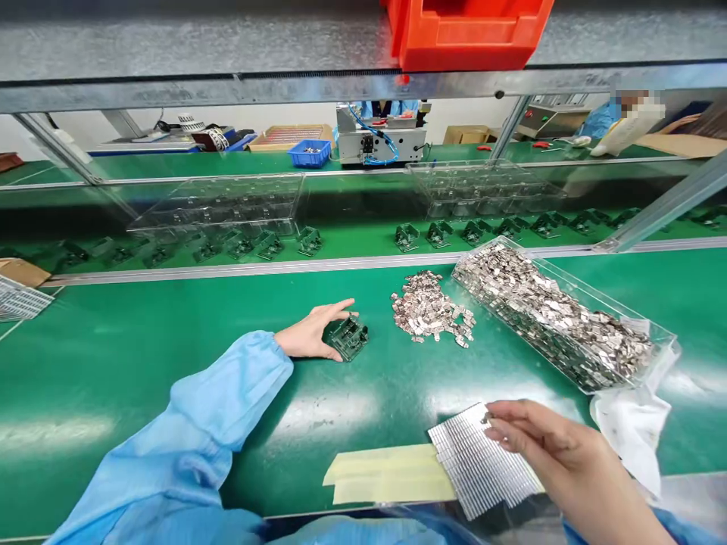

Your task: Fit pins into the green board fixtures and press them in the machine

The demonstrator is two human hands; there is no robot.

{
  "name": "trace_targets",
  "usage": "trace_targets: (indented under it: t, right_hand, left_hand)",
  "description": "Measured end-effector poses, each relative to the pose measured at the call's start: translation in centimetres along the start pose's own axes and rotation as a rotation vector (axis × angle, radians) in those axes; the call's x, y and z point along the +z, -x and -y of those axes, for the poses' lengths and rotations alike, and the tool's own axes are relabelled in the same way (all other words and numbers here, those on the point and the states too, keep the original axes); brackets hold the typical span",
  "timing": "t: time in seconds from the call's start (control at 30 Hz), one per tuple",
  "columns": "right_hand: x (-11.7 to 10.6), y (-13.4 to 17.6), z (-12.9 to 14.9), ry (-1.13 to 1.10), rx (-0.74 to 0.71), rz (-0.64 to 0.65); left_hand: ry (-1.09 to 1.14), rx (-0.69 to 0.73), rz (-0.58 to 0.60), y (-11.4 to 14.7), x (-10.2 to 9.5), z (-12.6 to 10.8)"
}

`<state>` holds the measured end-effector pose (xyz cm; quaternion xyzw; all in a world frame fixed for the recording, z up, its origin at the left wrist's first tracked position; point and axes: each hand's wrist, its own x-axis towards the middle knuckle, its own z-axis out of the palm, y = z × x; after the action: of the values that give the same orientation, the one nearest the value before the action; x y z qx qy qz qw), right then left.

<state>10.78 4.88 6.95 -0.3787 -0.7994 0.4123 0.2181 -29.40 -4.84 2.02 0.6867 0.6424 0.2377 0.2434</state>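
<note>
My left hand (311,331) is around a small green circuit board (351,338) on the green bench, with thumb and fingers at its opposite edges. My right hand (548,439) pinches a small metal piece (486,418), its shape mostly covered by the fingertips. Just beneath that hand lies a sheet of narrow silver strips (477,462) in close rows, partly over pale yellow tape (391,475). A loose pile of small shiny metal pieces (425,306) is to the right of the board.
A long clear plastic bin (568,303) full of metal pieces stands at the right, beside a white plastic bag (633,431). More circuit boards (310,240) line the strip behind the metal rail (273,267). An orange bin (471,34) hangs overhead; a co-worker's sleeve (599,119) shows far right.
</note>
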Motion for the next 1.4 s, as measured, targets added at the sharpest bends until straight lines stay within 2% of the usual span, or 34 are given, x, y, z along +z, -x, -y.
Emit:
trace_targets:
  t: [0.07,0.17,0.23,0.3,0.4,0.47,0.53,0.63,0.87,1.1,1.4]
  right_hand:
    - [0.6,1.7,0.4,-0.080,0.037,-0.010]
    - [2.3,3.3,1.0,-0.187,0.099,-0.058]
    - [3.7,3.5,1.3,-0.229,0.075,-0.122]
    - [5.1,3.4,1.6,-0.258,0.022,-0.201]
    - [6.7,2.9,2.0,-0.296,0.018,-0.290]
    - [7.5,2.7,2.2,-0.313,0.041,-0.317]
    - [8.0,2.6,2.3,-0.325,0.044,-0.330]
    - [8.6,2.6,2.3,-0.323,0.054,-0.342]
    - [9.3,2.7,2.4,-0.343,0.085,-0.428]
    - [9.9,3.1,2.2,-0.511,0.177,-0.380]
    - [10.3,3.8,2.4,-0.792,0.286,-0.436]
  left_hand:
    - [0.000,0.033,0.002,-0.9,0.2,-0.5]
    - [0.065,0.088,-0.126,-1.4,1.9,-2.2]
    - [0.230,0.086,-0.220,-1.4,3.7,-4.2]
    - [0.479,0.047,-0.261,-1.4,5.9,-6.8]
    - [0.797,-0.002,-0.221,-1.2,8.7,-10.9]
    - [0.888,-0.006,-0.145,-1.0,10.0,-12.9]
    - [0.904,-0.001,-0.052,-0.7,10.7,-14.1]
    - [0.861,0.011,0.009,-0.2,11.4,-14.3]
    - [0.766,0.075,0.035,0.3,11.8,-13.7]
    - [0.630,0.077,-0.093,0.6,11.8,-13.9]
    - [0.695,0.008,-0.113,1.4,12.7,-15.5]
